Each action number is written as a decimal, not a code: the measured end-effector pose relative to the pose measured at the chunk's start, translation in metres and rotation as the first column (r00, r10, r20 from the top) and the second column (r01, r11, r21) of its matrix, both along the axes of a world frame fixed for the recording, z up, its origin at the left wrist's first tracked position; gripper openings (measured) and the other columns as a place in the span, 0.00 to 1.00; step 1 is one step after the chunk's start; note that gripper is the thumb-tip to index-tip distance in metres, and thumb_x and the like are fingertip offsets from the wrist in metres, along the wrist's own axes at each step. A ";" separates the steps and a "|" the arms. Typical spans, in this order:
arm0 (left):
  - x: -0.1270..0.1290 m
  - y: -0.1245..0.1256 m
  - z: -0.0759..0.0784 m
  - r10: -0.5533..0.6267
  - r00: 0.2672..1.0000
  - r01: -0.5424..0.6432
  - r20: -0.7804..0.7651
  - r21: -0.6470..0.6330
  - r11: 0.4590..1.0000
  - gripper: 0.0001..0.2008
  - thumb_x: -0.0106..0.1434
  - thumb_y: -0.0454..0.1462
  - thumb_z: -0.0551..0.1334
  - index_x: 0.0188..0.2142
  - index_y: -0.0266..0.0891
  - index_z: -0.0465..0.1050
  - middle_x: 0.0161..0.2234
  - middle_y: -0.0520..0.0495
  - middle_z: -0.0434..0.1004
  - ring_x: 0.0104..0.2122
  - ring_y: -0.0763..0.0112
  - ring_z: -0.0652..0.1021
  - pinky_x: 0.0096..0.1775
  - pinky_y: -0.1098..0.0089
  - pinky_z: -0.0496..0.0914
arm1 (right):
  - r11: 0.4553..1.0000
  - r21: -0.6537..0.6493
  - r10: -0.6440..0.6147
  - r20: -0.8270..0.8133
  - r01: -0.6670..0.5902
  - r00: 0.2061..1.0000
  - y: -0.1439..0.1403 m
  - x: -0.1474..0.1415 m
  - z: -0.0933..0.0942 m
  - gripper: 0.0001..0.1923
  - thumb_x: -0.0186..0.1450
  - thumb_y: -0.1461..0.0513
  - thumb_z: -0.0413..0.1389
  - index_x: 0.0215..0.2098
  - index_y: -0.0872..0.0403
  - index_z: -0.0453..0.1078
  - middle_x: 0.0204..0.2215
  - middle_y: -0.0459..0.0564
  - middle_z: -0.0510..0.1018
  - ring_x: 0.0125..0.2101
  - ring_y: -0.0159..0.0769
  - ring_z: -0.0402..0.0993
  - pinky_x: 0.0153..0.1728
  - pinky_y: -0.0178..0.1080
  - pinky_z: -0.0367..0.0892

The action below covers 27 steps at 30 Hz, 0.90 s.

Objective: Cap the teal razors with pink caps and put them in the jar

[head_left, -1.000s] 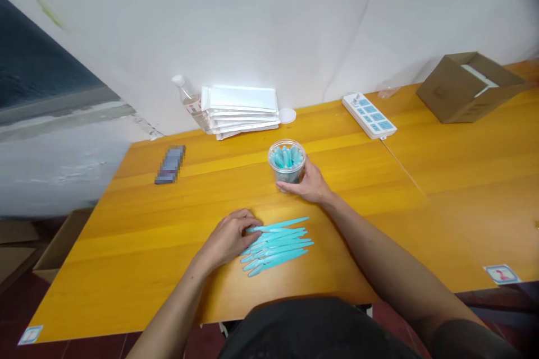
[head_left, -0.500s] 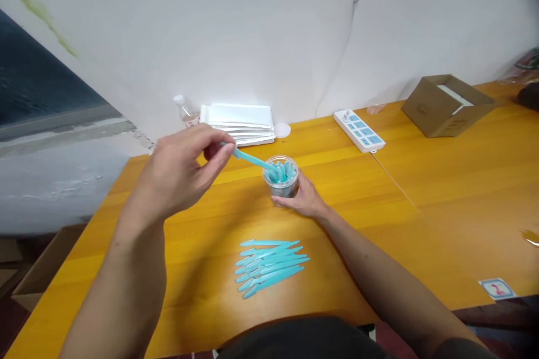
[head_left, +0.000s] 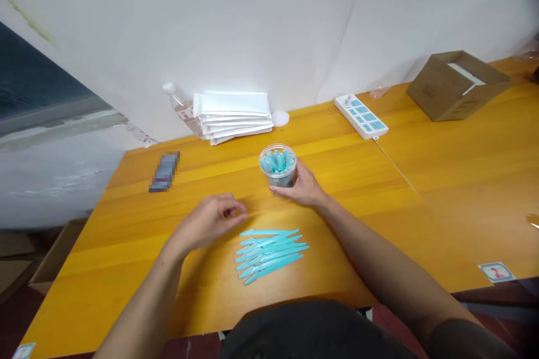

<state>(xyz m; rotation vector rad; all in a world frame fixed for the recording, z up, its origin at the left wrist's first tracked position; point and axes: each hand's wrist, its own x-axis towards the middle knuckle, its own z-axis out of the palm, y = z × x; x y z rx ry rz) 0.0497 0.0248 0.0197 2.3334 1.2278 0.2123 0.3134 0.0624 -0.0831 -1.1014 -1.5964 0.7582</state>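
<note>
My right hand (head_left: 305,184) is wrapped round the lower right side of a clear plastic cup (head_left: 283,178). Packed inside the cup are several turquoise eyebrow razors (head_left: 278,160), their ends showing at the rim. My left hand (head_left: 217,216) hovers over the table, left of the cup, slightly blurred. Its fingers are loosely curled, thumb and index a little apart, and nothing shows between them. Just beyond its fingertips, to the lower right, a loose fan of more turquoise eyebrow razors (head_left: 272,253) lies on the wooden table (head_left: 349,179).
Along the wall stand a plastic bottle (head_left: 183,109), a stack of white packets (head_left: 234,115), a round clear lid (head_left: 280,118), a power strip (head_left: 361,116) and an open cardboard box (head_left: 457,87). A pixelated dark phone-shaped object (head_left: 164,171) lies at the left.
My left hand has let go of the eyebrow razor it held at the cup's mouth and has come down and nearer, beside the fan. My right hand stays on the cup.
</note>
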 end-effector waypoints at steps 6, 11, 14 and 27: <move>-0.009 -0.032 -0.055 0.064 0.998 -0.065 -0.013 -0.179 0.982 0.09 0.66 0.42 0.60 0.36 0.42 0.78 0.35 0.48 0.76 0.32 0.70 0.74 0.34 0.71 0.67 | 1.000 -0.003 -0.014 0.011 0.014 1.000 0.000 -0.002 -0.002 0.46 0.51 0.50 0.70 0.63 0.52 0.61 0.55 0.55 0.75 0.54 0.47 0.73 0.58 0.49 0.66; -0.017 -0.029 -0.048 0.198 0.968 -0.166 0.154 -0.195 0.967 0.12 0.69 0.43 0.56 0.36 0.40 0.73 0.33 0.48 0.77 0.32 0.69 0.75 0.36 0.70 0.69 | 1.000 0.003 -0.012 0.026 0.012 1.000 0.000 -0.001 -0.001 0.44 0.52 0.50 0.70 0.61 0.52 0.62 0.54 0.55 0.76 0.52 0.46 0.74 0.56 0.48 0.68; -0.024 -0.024 -0.035 0.223 0.950 -0.205 0.217 -0.104 0.973 0.13 0.70 0.45 0.57 0.45 0.41 0.75 0.41 0.45 0.79 0.39 0.66 0.77 0.44 0.66 0.71 | 1.000 0.005 -0.004 0.020 0.004 1.000 0.000 -0.001 -0.001 0.43 0.52 0.50 0.70 0.61 0.52 0.62 0.54 0.55 0.76 0.52 0.46 0.74 0.56 0.47 0.68; -0.022 -0.022 -0.013 0.275 0.912 -0.279 0.305 -0.031 0.960 0.10 0.68 0.44 0.61 0.39 0.41 0.77 0.32 0.49 0.79 0.31 0.70 0.77 0.35 0.71 0.71 | 1.000 -0.021 0.000 0.033 0.001 0.999 0.000 0.000 -0.001 0.43 0.52 0.51 0.70 0.61 0.52 0.62 0.55 0.56 0.76 0.53 0.47 0.74 0.57 0.49 0.68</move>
